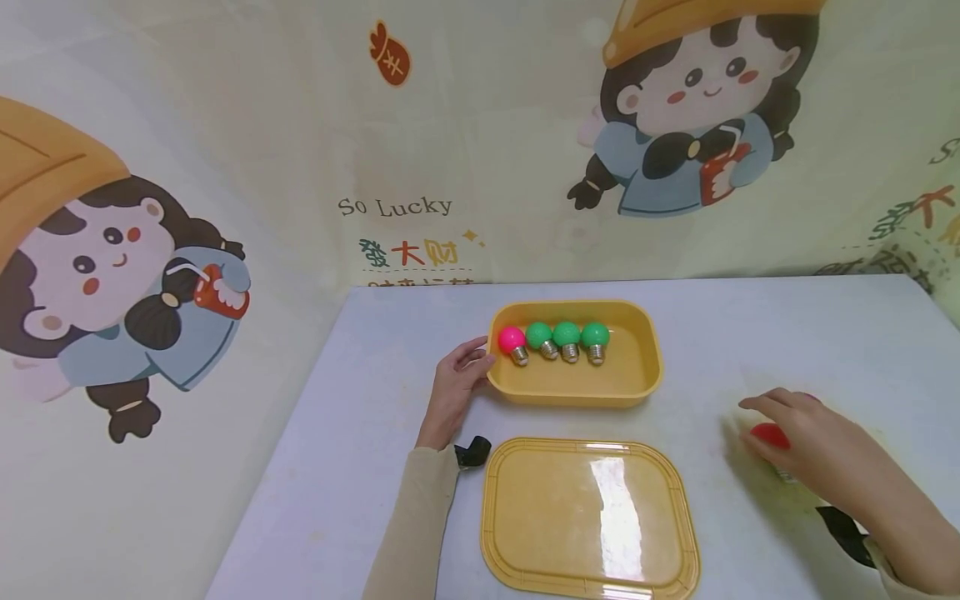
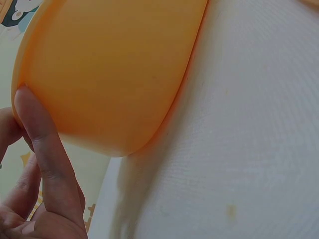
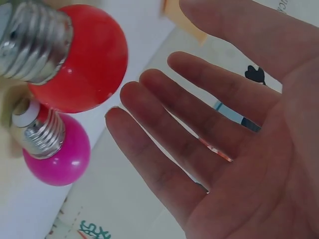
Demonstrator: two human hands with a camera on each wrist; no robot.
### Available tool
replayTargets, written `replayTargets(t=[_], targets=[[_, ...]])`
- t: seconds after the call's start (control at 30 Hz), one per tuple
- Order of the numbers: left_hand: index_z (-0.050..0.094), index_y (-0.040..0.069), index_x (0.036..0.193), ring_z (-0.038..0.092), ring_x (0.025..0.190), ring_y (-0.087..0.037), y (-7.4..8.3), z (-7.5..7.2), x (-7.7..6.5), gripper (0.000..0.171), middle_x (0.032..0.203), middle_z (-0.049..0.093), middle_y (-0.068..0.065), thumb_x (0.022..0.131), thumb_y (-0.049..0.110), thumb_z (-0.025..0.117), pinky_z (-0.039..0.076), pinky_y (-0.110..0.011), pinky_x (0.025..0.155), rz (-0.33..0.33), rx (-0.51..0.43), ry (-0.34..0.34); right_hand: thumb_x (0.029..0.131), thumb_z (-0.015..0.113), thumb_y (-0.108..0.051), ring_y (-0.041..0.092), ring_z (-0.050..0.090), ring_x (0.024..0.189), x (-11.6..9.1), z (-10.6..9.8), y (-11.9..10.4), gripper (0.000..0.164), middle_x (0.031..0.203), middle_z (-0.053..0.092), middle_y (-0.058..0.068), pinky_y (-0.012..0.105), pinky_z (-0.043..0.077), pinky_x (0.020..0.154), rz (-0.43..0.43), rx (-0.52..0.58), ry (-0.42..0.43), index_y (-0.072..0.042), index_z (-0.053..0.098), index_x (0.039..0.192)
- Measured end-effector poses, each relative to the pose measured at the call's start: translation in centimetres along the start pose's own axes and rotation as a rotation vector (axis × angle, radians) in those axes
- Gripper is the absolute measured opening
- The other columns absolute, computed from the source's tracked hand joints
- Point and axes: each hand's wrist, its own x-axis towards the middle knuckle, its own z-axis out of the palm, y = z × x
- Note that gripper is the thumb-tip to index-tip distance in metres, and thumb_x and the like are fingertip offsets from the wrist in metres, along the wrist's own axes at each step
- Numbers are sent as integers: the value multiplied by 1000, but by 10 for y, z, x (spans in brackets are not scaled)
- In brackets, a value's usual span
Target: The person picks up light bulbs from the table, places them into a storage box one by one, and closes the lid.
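Note:
At the left end of a yellow plastic bin (image 1: 637, 358), my left hand (image 1: 453, 387) holds the rim between thumb and fingers. The thumb (image 2: 42, 129) lies against the outer wall in the left wrist view. Inside the bin, a pink light bulb (image 1: 512, 340) and three green light bulbs (image 1: 567, 335) lie in a row toward the left. My right hand (image 1: 813, 442) hovers over the right side of the table with fingers extended, holding nothing. Beside its fingertips are a red bulb (image 3: 94, 59) and a magenta bulb (image 3: 60, 159), both with silver screw bases.
A flat yellow lid (image 1: 547, 517) with a raised rim lies in front of the bin on the white table (image 1: 337, 467). A cloth with cartoon figures (image 1: 517, 142) hangs behind the table and along its left side.

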Motion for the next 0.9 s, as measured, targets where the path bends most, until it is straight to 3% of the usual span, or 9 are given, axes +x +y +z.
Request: replayTargets(t=[0.2,0.57,0.9], targets=[[63,9,130,62,87,-19,1,0,1,41,110,58,-8,92,16,73,57,-23,71,0,-1,-2,68,89,-17,39,60,91,-4,2,2,43,98,66,19,55,55,73,-2,11,38,1,70,102],[63,10,130,62,84,-17,1,0,1,43,110,59,-8,90,20,75,57,-22,71,-21,3,3,62,92,-12,37,61,85,-8,6,7,43,93,64,18,53,57,71,-12,12,25,2,71,96],[61,8,132,61,87,-18,0,-1,1,45,111,58,-6,90,19,74,57,-21,72,-18,-9,-6,63,92,-12,34,61,84,-4,7,10,41,91,65,15,54,57,72,35,15,-85,0,71,97]])
